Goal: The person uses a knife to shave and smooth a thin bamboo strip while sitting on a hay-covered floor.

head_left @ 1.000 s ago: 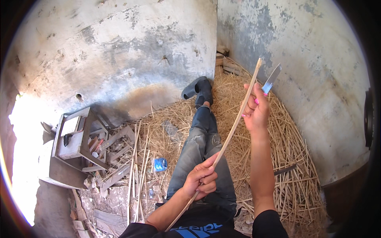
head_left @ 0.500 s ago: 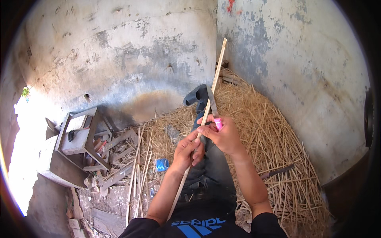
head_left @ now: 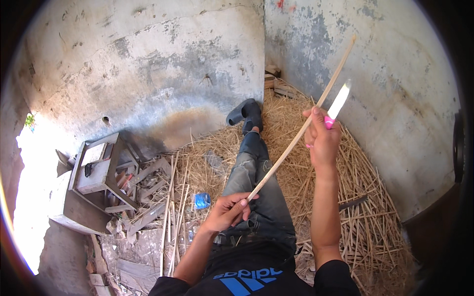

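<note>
A long, thin pale wooden strip (head_left: 284,154) slants from my lap up to the right. Its lower end is pinched between the thumb and fingers of my left hand (head_left: 228,213), above my thigh. My right hand (head_left: 324,142) is closed round the pink handle of a knife (head_left: 338,102), whose bright blade points up and away from me. The strip also passes by the thumb and forefinger of this hand, which seem to touch it. The blade stands to the right of the strip, apart from it. My fingers hide most of the handle.
My outstretched legs (head_left: 261,182) lie across a heap of straw-like shavings and strips (head_left: 365,232). Several long strips (head_left: 170,217) and a blue roll (head_left: 202,201) lie at the left. Beyond them, a battered wooden cabinet (head_left: 94,182) leans among scrap. Peeling walls (head_left: 197,64) meet in a corner ahead.
My right hand has moved right and upward with the knife, its blade now away from the strip. The strip tilts further right, and my left hand is lower, at its end.
</note>
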The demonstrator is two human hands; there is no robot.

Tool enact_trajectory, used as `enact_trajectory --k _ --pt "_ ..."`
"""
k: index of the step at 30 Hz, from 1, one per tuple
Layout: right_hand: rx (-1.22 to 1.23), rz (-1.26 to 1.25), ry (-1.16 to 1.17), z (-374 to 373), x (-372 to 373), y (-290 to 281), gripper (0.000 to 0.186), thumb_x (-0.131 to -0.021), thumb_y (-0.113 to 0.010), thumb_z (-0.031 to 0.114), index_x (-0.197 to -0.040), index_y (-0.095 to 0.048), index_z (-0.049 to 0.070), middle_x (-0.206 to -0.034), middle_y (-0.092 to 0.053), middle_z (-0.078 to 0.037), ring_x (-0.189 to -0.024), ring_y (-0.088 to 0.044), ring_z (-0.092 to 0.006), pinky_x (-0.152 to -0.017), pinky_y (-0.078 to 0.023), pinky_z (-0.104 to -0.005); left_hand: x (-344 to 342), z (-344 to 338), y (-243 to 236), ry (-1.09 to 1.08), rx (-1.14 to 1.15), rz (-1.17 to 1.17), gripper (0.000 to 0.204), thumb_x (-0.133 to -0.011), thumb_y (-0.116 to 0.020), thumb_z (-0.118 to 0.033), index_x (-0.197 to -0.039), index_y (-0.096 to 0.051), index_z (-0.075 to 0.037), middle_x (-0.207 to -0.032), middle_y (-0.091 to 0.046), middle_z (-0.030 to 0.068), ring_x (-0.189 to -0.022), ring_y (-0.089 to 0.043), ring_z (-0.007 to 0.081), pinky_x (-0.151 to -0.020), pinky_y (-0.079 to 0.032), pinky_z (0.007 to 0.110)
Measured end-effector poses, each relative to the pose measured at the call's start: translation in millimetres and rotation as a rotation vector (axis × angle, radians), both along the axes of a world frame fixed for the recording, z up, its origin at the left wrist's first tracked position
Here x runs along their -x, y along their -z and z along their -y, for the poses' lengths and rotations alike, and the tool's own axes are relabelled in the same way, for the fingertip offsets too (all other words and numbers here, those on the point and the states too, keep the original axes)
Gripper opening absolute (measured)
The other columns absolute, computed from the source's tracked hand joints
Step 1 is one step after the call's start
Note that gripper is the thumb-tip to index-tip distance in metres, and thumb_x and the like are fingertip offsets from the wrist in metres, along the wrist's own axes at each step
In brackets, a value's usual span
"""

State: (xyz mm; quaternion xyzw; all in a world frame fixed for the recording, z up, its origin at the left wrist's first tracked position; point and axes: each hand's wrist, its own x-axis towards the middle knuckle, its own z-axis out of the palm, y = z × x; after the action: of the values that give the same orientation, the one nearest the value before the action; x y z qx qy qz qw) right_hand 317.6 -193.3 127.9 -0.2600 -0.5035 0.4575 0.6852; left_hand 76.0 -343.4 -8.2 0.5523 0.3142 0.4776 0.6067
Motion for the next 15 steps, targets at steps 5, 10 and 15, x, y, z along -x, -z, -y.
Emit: enact_trajectory --k 5,10,15 --pt "-0.012 0.163 -0.066 19.7 26.2 20.6 0.029 -0.104 -0.064 0.025 -0.094 -0.076 0.0 -0.056 -0.046 0.009 -0.048 -0.037 -0.0014 -0.044 -0.026 -0.0232 -37.7 -16.4 -23.3 -0.158 -0.092 0.067 0.035 -0.111 -0.045 -0.018 -0.136 -0.06 0.002 -0.069 -0.061 0.0008 -0.047 -0.046 0.0017 -0.044 -0.034 0.019" --pt "-0.032 0.329 -0.185 42.0 47.5 5.3 0.022 -0.1 -0.071 0.02 -0.102 -0.078 -0.001 -0.07 -0.061 0.004 -0.07 -0.057 -0.0033 -0.065 -0.047 -0.024 -45.7 -52.3 -86.3 -0.369 -0.316 -0.113 0.032 -0.11 -0.047 -0.014 -0.134 -0.062 0.0 -0.071 -0.06 -0.0006 -0.053 -0.046 0.0015 -0.049 -0.036 0.02" --pt "-0.091 0.243 -0.233 47.5 50.7 -8.7 0.043 -0.097 -0.069 0.008 -0.138 -0.061 0.0 -0.063 -0.05 0.011 -0.06 -0.045 0.003 -0.053 -0.032 -0.0184 -43.8 -115.7 -134.2 -0.512 -0.662 -0.087 0.032 -0.111 -0.047 -0.018 -0.131 -0.062 0.002 -0.072 -0.063 -0.0004 -0.059 -0.05 0.0008 -0.053 -0.038 0.018"
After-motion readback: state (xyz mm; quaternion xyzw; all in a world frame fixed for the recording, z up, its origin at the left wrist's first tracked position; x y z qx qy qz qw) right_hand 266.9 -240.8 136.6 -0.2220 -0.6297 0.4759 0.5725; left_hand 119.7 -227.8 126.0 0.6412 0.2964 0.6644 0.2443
